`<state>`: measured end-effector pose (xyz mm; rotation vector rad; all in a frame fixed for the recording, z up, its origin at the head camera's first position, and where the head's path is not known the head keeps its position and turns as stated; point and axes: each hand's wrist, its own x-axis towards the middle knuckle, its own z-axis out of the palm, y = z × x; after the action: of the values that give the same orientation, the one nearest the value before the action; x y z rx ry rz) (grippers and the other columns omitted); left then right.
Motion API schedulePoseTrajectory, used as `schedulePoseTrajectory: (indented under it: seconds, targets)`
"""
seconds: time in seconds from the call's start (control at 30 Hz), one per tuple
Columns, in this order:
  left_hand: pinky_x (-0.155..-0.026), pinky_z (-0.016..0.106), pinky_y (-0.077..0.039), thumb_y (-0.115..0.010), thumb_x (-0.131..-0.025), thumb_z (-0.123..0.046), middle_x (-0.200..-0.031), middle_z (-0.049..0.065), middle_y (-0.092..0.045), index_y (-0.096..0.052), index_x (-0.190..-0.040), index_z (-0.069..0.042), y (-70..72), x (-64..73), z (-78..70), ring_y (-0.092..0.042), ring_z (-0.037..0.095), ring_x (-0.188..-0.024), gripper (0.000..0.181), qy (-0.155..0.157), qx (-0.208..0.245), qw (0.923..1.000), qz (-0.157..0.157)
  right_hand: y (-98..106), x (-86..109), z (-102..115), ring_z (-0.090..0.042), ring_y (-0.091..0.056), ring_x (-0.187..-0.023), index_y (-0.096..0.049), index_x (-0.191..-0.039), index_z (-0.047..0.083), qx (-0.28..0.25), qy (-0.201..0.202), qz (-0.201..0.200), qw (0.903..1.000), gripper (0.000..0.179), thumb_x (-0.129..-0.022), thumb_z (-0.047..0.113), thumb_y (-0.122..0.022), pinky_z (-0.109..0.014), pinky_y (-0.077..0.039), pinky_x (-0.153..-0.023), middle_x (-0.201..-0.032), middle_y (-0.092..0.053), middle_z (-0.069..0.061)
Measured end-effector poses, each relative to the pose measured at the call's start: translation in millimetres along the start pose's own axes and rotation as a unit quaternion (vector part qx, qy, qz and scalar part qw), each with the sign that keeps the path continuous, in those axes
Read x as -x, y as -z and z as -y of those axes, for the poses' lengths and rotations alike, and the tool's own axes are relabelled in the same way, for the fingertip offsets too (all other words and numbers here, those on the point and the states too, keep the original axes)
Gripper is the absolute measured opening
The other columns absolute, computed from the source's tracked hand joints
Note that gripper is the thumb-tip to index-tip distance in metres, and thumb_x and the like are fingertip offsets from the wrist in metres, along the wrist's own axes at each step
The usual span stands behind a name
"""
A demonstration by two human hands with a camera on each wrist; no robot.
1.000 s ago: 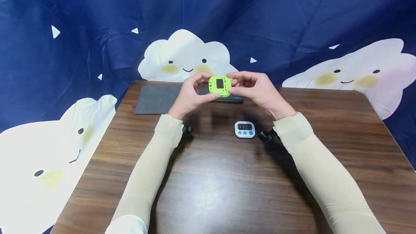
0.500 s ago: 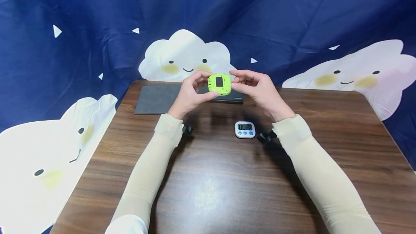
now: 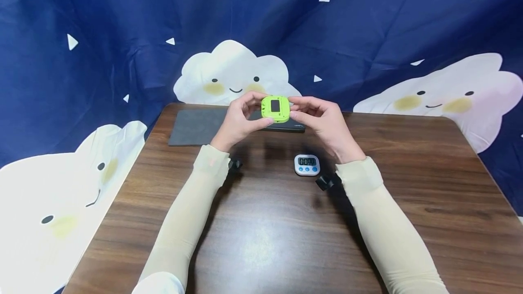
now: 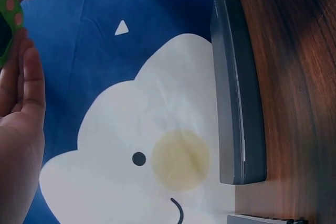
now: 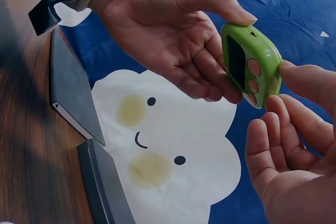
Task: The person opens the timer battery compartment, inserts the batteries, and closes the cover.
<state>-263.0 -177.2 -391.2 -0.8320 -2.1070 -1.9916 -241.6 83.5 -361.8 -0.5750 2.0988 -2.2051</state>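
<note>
A green digital timer [image 3: 275, 115] is held up above the far part of the table, its back with a dark rectangle turned to the head view. My left hand [image 3: 242, 116] grips its left side between thumb and fingers. At the opposite edge, the thumb and fingertips of my right hand [image 3: 320, 119] pinch the timer. The right wrist view shows its front, with a dark screen [image 5: 235, 60] and round pinkish buttons [image 5: 254, 67]. Nearer me on the table lies a white timer [image 3: 307, 165] with blue buttons, its display reading zeros.
Behind the hands, a flat dark grey panel [image 3: 194, 127] and a black box-like object [image 3: 295, 127] lie along the far edge of the brown wooden table [image 3: 261, 221]. A blue curtain [image 3: 351, 22] with cloud faces hangs behind.
My right hand's fingers, slightly spread from the timer's edge half a second ago, are back against it. The right wrist has shifted down and left. My left hand keeps its hold.
</note>
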Motion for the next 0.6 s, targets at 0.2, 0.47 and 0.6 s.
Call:
schedulePoseTrajectory:
  seconds: [0.2,0.47,0.6]
  targets:
    - [-0.113,0.047,-0.057,-0.087,-0.088,-0.006,-0.123,0.002,-0.081,-0.067,-0.137,0.004,1.1,-1.2,-0.6,-0.070,0.014,-0.113,0.054,-0.003,0.006,1.0000,0.007,-0.5,-0.5,4.2,-0.011,-0.072,-0.096,-0.079,-0.136,0.001,0.018,0.006,0.003,0.9998,0.037,-0.099,0.002,-0.083,-0.016,-0.061,-0.080,-0.103,-0.082,0.004]
    - [-0.106,0.030,-0.059,-0.090,-0.088,-0.013,-0.125,0.007,-0.081,-0.068,-0.136,0.004,1.2,0.4,-2.2,-0.071,0.012,-0.112,0.056,-0.010,0.025,0.9996,0.013,-1.9,-0.6,10.9,-0.011,-0.071,-0.094,-0.079,-0.134,0.001,0.019,-0.012,0.006,0.9997,0.038,-0.096,0.001,-0.085,-0.017,-0.061,-0.079,-0.101,-0.081,0.004]
    - [-0.105,0.028,-0.059,-0.091,-0.088,-0.017,-0.124,0.002,-0.081,-0.068,-0.135,0.005,0.2,0.9,-2.1,-0.071,0.012,-0.111,0.057,-0.011,0.032,0.9993,0.015,-1.0,0.1,11.0,-0.012,-0.070,-0.094,-0.080,-0.134,0.002,0.024,-0.019,0.008,0.9995,0.038,-0.097,0.003,-0.086,-0.017,-0.060,-0.079,-0.101,-0.080,0.003]
